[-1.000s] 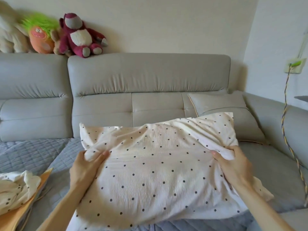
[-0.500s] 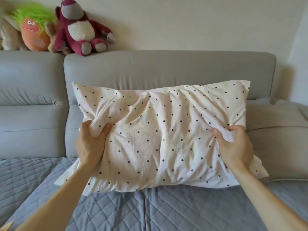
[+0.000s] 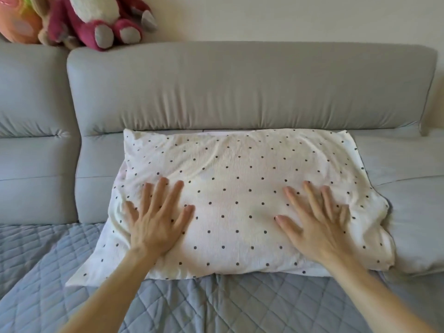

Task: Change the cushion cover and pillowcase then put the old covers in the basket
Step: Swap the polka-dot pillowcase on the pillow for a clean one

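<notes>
The dotted pillow [image 3: 240, 195] leans on the grey sofa backrest [image 3: 240, 87], its lower edge on the quilted cover [image 3: 72, 272]. The left hand [image 3: 156, 222] and the right hand [image 3: 317, 224] lie flat on it, fingers spread and straight. Plush toys [image 3: 96, 22] above are cut off by the frame.

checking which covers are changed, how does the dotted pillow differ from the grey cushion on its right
The dotted pillow is white with dark dots; the grey cushion is plain. The left hand and right hand press flat on the pillow; no hand touches the cushion. The pillow's right edge overlaps the cushion. Both rest against the sofa back.
</notes>
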Tool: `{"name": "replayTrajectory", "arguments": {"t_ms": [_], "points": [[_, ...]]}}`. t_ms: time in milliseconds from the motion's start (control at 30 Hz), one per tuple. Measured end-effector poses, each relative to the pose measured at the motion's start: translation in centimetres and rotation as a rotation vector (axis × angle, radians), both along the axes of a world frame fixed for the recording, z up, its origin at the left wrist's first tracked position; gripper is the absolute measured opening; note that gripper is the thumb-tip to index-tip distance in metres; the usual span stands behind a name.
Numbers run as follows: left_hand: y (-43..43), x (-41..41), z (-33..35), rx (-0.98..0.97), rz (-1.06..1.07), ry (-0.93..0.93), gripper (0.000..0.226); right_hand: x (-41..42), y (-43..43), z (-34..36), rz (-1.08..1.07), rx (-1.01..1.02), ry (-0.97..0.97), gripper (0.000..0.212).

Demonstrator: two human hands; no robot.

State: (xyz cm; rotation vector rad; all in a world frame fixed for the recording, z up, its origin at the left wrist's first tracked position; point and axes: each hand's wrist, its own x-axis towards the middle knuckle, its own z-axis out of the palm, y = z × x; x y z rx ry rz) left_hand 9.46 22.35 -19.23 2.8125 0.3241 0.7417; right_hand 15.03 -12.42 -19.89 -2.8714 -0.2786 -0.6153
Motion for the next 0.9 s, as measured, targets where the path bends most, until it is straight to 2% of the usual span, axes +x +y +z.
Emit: {"name": "replayTrajectory", "arguments": {"t_ms": [100, 167, 233, 300, 433, 500, 600, 700, 767, 900], "points": [[-0.5, -1.0, -0.3, 0.086, -0.064, -0.007, 0.082, -1.9, -0.2, -1.8, 0.058, -0.06, -0.008, 0.092], [-0.3, -3.0, -1.8, 0.306, -0.246, -0.014, 0.097, -3.5, -0.6, -3.6, 0.137, -0.113, -0.026, 0.104], [1.6, -4.5, -3.2, 0.517, -0.336, -0.013, 0.101, -3.8, -1.1, -4.4, 0.169, -0.143, -0.066, 0.104], [3.8, -4.7, -3.5, 0.537, -0.285, -0.027, 0.089, -2.7, -1.5, -4.0, 0.161, -0.184, -0.077, 0.097], [4.5, -2.3, -3.2, 0.526, -0.139, 0.088, 0.079, 0.2, -1.3, -2.5, 0.05, -0.287, 0.007, 0.101], [3.3, -1.1, -3.2, 0.455, -0.069, 0.157, 0.078, 1.0, -0.8, -2.3, 0.01, -0.282, 0.06, 0.1], [3.0, -1.6, -3.4, 0.394, -0.102, 0.144, 0.08, -0.1, -0.8, -2.0, 0.035, -0.278, 0.083, 0.097], [4.8, -5.3, -4.8, 0.221, -0.123, 0.084, 0.073, -2.7, -3.2, -3.4, -0.035, -0.141, 0.081, 0.094], [6.0, -7.4, -5.7, 0.057, -0.103, 0.026, 0.062, -3.9, -5.0, -4.5, -0.128, 0.008, 0.165, 0.081], [6.4, -7.1, -6.5, -0.027, -0.096, -0.005, 0.078, -4.3, -5.8, -5.1, -0.101, 0.067, 0.328, 0.067]]}}
